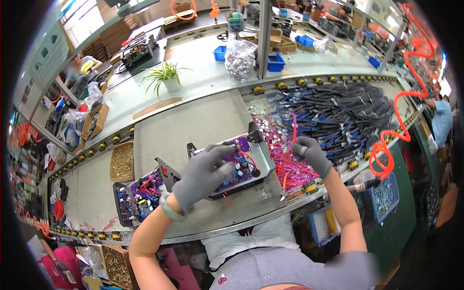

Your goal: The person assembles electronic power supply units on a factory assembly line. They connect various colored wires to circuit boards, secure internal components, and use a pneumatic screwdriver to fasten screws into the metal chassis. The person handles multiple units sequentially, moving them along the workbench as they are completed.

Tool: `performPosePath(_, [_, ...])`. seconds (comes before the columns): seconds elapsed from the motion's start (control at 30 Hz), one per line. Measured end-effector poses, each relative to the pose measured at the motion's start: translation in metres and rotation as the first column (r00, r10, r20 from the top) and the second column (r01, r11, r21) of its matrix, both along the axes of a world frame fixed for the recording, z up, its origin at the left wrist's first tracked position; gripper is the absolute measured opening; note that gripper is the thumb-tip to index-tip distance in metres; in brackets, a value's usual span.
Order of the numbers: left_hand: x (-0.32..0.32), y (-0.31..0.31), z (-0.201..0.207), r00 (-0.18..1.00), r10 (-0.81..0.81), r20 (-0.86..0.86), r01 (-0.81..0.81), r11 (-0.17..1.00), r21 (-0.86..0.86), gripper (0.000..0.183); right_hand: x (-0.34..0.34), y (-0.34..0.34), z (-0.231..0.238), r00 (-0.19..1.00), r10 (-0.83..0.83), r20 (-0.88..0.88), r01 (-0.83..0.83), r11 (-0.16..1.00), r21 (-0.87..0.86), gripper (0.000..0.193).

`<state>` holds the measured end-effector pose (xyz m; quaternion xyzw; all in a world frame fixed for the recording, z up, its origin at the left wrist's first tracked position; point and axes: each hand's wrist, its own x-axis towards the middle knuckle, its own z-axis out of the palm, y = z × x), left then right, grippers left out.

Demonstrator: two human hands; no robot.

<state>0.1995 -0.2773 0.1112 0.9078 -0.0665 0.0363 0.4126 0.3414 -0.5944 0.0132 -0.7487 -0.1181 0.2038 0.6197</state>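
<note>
Both my hands wear grey gloves. My left hand (203, 175) is open, with fingers apart over the near-left part of a purple circuit board (235, 180). That board sits in an open metal housing (264, 162) with red and blue wires on it; whether my fingertips touch it I cannot tell. To the right, my right hand (313, 155) is closed on a thin pinkish-red wire (295, 123) that stands up from its fingers. Below it spreads a heap of pink and red wires (285, 169) with white connectors.
A second unit with a purple board (135, 203) stands left of my left forearm. Beyond it is a box of small brass-coloured parts (122, 162). Black and blue cables (348, 116) fill the line at right. A coiled orange air hose (384, 154) hangs nearby; a potted plant (170, 83) stands behind.
</note>
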Motion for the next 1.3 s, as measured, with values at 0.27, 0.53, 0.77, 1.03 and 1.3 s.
performPosePath(0.27, [0.041, -0.049, 0.0, 0.997, -0.072, -0.021, 0.054, 0.879, -0.475, 0.028, -0.054, 0.091, 0.071, 0.907, 0.239, 0.347, -0.285, 0.955, 0.088, 0.015])
performPosePath(0.53, [0.036, 0.007, -0.012, 0.952, 0.228, -0.205, -0.294, 0.872, -0.392, 0.019, -0.033, 0.112, 0.065, 0.96, 0.08, 0.269, -0.17, 0.928, 0.331, 0.019])
performPosePath(0.77, [0.053, 0.025, -0.051, 0.988, 0.022, -0.151, 0.006, 0.983, 0.182, 0.019, -0.034, 0.118, 0.055, 0.967, 0.151, 0.205, -0.2, 0.948, 0.247, 0.01])
performPosePath(1.03, [0.055, 0.016, -0.037, 0.975, 0.039, -0.218, 0.04, 0.938, 0.344, 0.024, -0.037, 0.12, 0.046, 0.979, 0.077, 0.191, -0.137, 0.937, 0.32, 0.009])
performPosePath(1.3, [0.065, 0.016, -0.038, 0.978, 0.042, -0.203, 0.015, 0.962, 0.274, 0.025, -0.041, 0.121, 0.042, 0.967, 0.051, 0.251, -0.129, 0.944, 0.305, 0.01])
